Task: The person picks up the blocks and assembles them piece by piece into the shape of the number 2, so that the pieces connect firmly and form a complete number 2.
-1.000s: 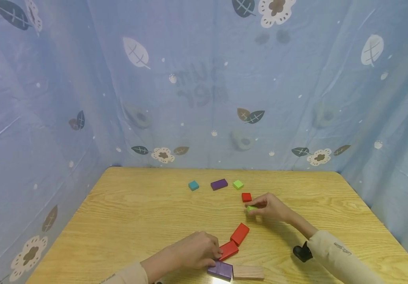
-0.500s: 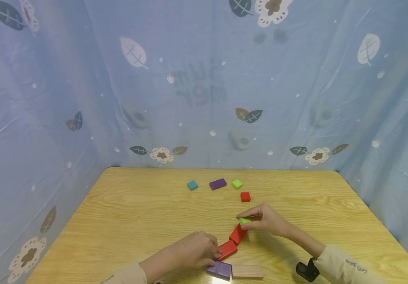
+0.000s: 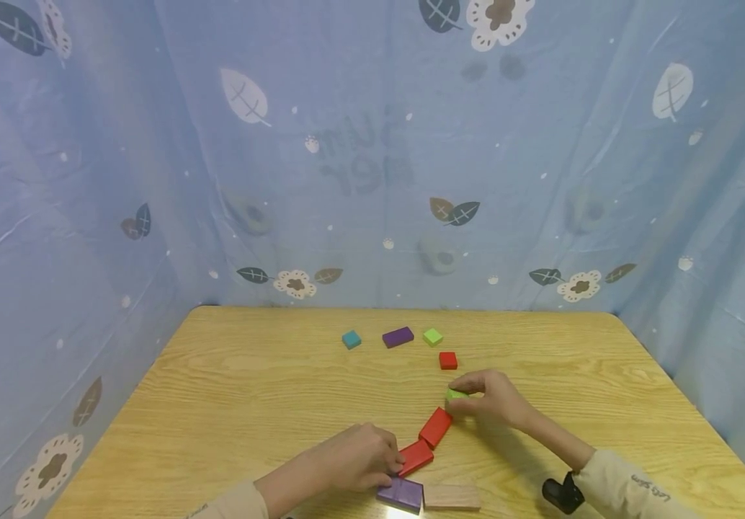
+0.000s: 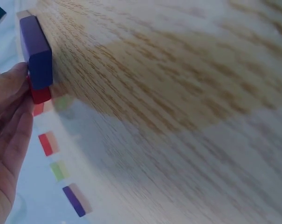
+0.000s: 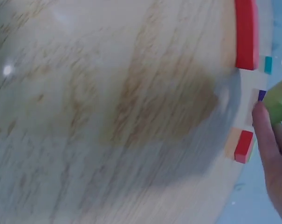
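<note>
Nine blocks show on the wooden counter (image 3: 249, 396) or in the hands: three red, two purple, two green, one teal and one of plain wood. The right hand (image 3: 492, 400) pinches one block, the held green block (image 3: 454, 395), between thumb and fingers, just beyond the far end of the upper red block (image 3: 436, 428). The left hand (image 3: 362, 455) has its fingertips at the lower red block (image 3: 416, 458) and its thumb at the near purple block (image 3: 401, 494); whether it pinches either one, I cannot tell.

Those two longer red blocks meet at their ends in a bent line. The near purple block lies end to end with the single plain wood block (image 3: 452, 497). Farther back are four blocks, set apart: one small red block (image 3: 448, 360), one loose green block (image 3: 433, 337), one far purple block (image 3: 398, 336) and one teal block (image 3: 351, 339). Behind the counter hangs a blue patterned curtain (image 3: 346, 144).
</note>
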Tool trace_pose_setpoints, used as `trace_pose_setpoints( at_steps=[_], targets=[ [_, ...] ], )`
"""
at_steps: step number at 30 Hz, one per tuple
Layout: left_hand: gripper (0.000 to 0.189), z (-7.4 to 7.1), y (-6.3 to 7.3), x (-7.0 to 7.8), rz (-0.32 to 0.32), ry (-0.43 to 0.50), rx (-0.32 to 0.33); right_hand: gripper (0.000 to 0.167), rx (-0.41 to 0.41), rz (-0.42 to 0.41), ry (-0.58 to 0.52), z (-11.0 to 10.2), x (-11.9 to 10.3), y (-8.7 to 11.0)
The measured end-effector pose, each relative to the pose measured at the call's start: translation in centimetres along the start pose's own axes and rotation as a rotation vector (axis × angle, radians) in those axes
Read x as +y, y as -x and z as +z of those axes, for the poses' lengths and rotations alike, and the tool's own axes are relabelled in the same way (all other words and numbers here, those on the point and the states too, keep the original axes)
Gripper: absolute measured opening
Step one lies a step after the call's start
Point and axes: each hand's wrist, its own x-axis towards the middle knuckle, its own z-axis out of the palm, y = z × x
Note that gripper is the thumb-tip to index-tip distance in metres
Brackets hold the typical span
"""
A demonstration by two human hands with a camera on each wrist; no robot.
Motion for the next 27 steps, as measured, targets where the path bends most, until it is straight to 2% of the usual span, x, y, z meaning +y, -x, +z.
trace_pose_setpoints(
  at_steps=[4,7,13,21,27],
  targets=[
    [0.015,0.0,0.1,0.0,-0.002,-0.007,0.005,0.022,0.083,-0.035,0.076,0.5,0.5,-0.2],
    [0.015,0.0,0.1,0.0,0.001,-0.007,0.009,0.020,0.091,-0.034,0.110,0.9,0.9,-0.4],
    [0.015,0.0,0.1,0.0,-0.004,-0.002,0.000,0.021,0.027,-0.095,0.149,1.1,1.1,-0.6],
    [0.015,0.0,0.0,0.0,-0.019,-0.012,-0.013,0.026,-0.112,-0.141,0.117,0.8,1.2,-0.8],
    [0.013,-0.1,-0.1,0.1,-0.013,-0.016,-0.014,0.027,-0.124,-0.186,0.146,1.0,1.7,-0.6]
  ],
)
